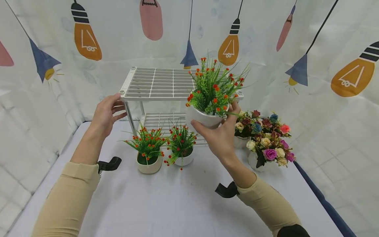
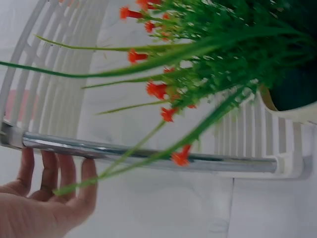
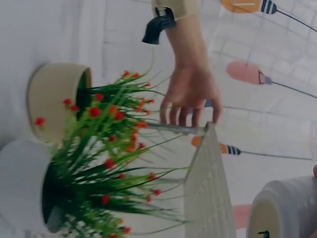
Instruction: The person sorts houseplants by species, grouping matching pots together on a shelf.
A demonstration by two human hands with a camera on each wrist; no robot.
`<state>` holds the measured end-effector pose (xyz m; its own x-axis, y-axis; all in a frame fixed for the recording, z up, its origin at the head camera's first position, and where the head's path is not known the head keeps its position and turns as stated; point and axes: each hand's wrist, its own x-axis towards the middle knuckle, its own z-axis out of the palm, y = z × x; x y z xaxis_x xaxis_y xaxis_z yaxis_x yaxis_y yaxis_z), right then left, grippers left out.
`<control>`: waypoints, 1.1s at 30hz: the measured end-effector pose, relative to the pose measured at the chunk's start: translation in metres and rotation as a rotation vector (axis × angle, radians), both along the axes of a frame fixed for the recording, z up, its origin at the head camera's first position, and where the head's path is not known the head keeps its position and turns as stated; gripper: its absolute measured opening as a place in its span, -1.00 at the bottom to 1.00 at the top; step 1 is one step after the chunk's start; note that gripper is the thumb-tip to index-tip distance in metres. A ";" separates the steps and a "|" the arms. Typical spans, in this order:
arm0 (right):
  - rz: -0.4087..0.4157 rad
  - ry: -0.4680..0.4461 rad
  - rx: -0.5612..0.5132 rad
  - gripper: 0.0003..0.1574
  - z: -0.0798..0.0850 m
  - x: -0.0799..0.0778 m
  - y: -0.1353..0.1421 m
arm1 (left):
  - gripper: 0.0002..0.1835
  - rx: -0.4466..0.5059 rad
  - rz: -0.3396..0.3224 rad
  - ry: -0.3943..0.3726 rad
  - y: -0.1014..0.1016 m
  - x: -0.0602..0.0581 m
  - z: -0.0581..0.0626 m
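Observation:
My right hand (image 1: 220,138) grips a white pot (image 1: 204,118) with thumb and fingers around its side. The potted plant in it has grassy leaves and small orange-red flowers (image 1: 216,87), raised in front of the upper tier of a white two-tier rack (image 1: 160,84). In the right wrist view part of a white pot (image 3: 285,208) shows at the lower right corner. At the rack's front left corner, my left hand (image 1: 105,112) rests its fingertips against the metal post (image 2: 124,152), just under the upper tier. Its fingers (image 2: 49,173) are slightly bent and not wrapped around the post.
Two similar potted plants with red flowers, one in a cream pot (image 1: 149,166) and one in a white pot (image 1: 184,160), stand before the rack. Rose arrangements (image 1: 270,148) in white pots stand to the right on the white-covered table (image 1: 177,204). A printed curtain (image 1: 118,29) hangs behind.

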<state>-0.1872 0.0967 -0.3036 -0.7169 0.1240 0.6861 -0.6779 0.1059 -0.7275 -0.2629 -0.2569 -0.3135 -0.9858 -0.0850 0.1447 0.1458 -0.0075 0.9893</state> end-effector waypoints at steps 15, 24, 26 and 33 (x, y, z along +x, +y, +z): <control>0.099 -0.012 -0.147 0.31 0.043 -0.052 -0.066 | -0.46 -0.058 0.049 -0.068 0.011 -0.006 0.006; 0.038 -0.067 -0.061 0.33 0.051 -0.087 -0.105 | -0.45 -0.034 0.034 -0.084 0.007 -0.004 0.009; 0.027 -0.103 -0.037 0.34 0.053 -0.094 -0.112 | -0.48 -0.027 0.032 -0.087 0.005 -0.004 0.009; -0.077 -0.224 0.051 0.39 0.061 -0.118 -0.138 | -0.53 0.002 0.037 -0.096 0.004 -0.004 0.008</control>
